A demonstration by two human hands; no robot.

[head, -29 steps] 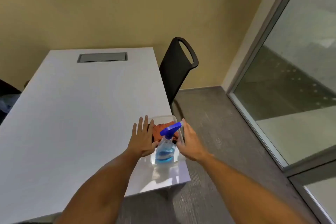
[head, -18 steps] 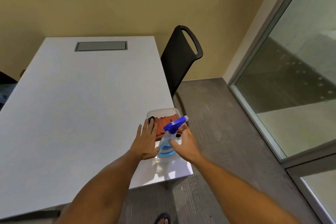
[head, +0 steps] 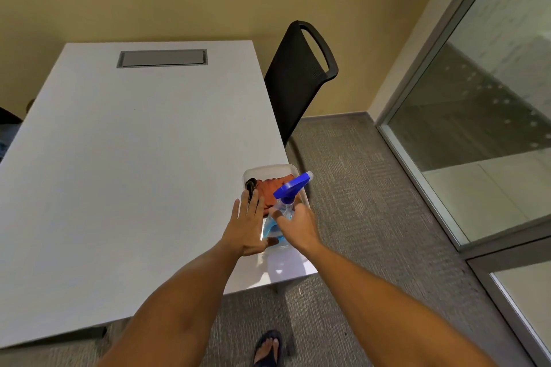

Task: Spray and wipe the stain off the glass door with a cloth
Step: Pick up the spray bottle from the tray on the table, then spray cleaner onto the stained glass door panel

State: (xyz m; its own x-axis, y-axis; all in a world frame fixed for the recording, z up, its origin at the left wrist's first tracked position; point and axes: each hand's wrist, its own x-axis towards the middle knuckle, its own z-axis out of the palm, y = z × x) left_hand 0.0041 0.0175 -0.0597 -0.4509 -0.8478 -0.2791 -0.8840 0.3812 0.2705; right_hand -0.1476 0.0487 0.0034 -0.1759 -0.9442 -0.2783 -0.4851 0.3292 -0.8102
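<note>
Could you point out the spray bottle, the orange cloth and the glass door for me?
spray bottle (head: 291, 188): head view, on its blue trigger head.
orange cloth (head: 269, 188): head view, on the folded fabric in the clear tray.
glass door (head: 477, 134): head view, on the glass pane at the right.

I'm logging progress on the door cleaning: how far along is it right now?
Nothing is cleaned yet. In hand: the right hand grips the spray bottle, which is in the clear bin on the table; the left hand is flat beside it. Left: the orange cloth lies in the bin unpicked, and the glass door awaits spraying and wiping.
</note>
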